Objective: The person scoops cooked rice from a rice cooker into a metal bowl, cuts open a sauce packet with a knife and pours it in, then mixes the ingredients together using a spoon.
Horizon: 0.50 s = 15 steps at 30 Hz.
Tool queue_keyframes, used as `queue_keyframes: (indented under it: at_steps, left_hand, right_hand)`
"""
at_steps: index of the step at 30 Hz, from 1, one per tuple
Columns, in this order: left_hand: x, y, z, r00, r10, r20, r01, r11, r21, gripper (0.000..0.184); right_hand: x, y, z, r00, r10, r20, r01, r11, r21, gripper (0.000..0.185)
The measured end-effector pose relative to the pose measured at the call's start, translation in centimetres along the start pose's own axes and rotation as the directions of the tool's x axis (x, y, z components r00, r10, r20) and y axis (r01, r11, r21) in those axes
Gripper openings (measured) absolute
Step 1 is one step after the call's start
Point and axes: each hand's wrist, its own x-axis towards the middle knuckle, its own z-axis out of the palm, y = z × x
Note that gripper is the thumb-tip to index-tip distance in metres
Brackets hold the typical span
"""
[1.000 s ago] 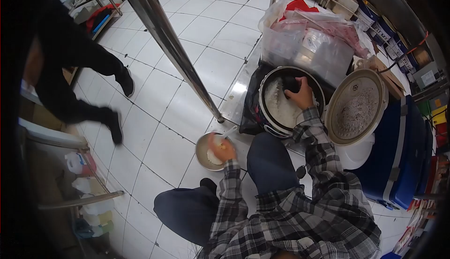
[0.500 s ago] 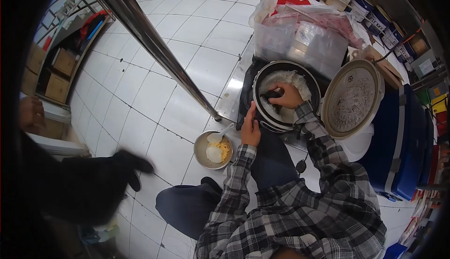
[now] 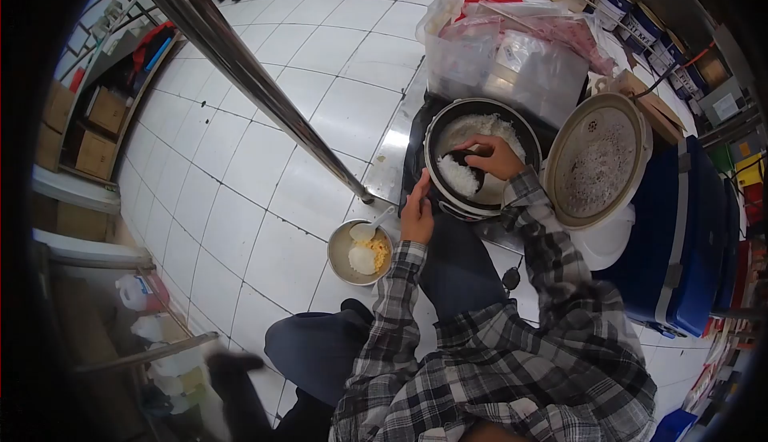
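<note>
White rice point(image 3: 498, 132) lies inside the round cooker point(image 3: 432, 140), whose lid point(image 3: 598, 160) stands open on the right. My right hand point(image 3: 494, 157) is in the cooker, its fingers closed on a dark scoop point(image 3: 474, 172) with rice in it. Against the cooker's near left side rests my left hand point(image 3: 417, 212), fingers stretched out and holding nothing. A metal bowl point(image 3: 338, 263) on the floor holds a white mound, yellow bits and a white spoon point(image 3: 370, 228).
A steel pole point(image 3: 264, 88) slants down left of the cooker. Behind it stands a plastic bin point(image 3: 456, 66) with bags. A blue box point(image 3: 664, 242) is at the right. A person's dark leg point(image 3: 240, 394) shows at lower left.
My left hand has gone from the bowl to the cooker's side. The scoop in my right hand now carries rice. The other person has moved from the left towards the lower left.
</note>
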Motion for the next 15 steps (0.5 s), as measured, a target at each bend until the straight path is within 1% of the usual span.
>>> queue_keyframes:
  at_steps: [2, 3, 5, 8, 11, 14, 15]
  left_hand:
    - [0.2, -0.9, 0.0, 1.0, 0.023, 0.011, -0.023, 0.999, -0.05, 0.056]
    - [0.1, -0.9, 0.1, 1.0, 0.027, -0.011, -0.028, 0.999, -0.032, 0.056]
    - [-0.2, -1.2, 0.4, 0.998, 0.036, -0.056, -0.036, 0.999, -0.002, 0.054]
    - [-0.4, -2.0, 1.2, 0.99, -0.123, -0.071, 0.109, 0.979, -0.17, 0.054]
    - [-0.7, -2.2, 1.9, 0.992, -0.116, -0.05, 0.103, 0.972, -0.21, 0.049]
    - [-0.9, -2.1, 2.0, 0.993, -0.089, -0.077, 0.065, 0.962, -0.266, 0.055]
    - [-0.6, -2.2, 2.0, 0.994, -0.096, -0.06, 0.075, 0.957, -0.28, 0.055]
  right_hand:
    - [-0.7, -1.1, -0.6, 0.996, 0.072, -0.059, -0.076, 0.994, -0.075, 0.023]
    - [-0.9, -0.8, -0.9, 0.99, -0.03, -0.139, 0.006, 0.985, -0.172, 0.025]
    - [-0.8, -0.3, -1.5, 0.933, -0.248, -0.262, 0.137, 0.915, -0.379, 0.028]
    - [-0.6, 2.7, -2.2, 0.918, -0.385, -0.098, 0.26, 0.768, -0.585, 0.031]
    - [-1.6, 1.7, -0.9, 0.977, -0.211, 0.021, 0.177, 0.758, -0.628, 0.03]
    - [-1.2, 1.1, -1.0, 0.986, -0.165, 0.029, 0.153, 0.817, -0.556, 0.026]
    - [-1.1, 1.2, -1.1, 0.987, -0.158, 0.026, 0.145, 0.813, -0.564, 0.026]
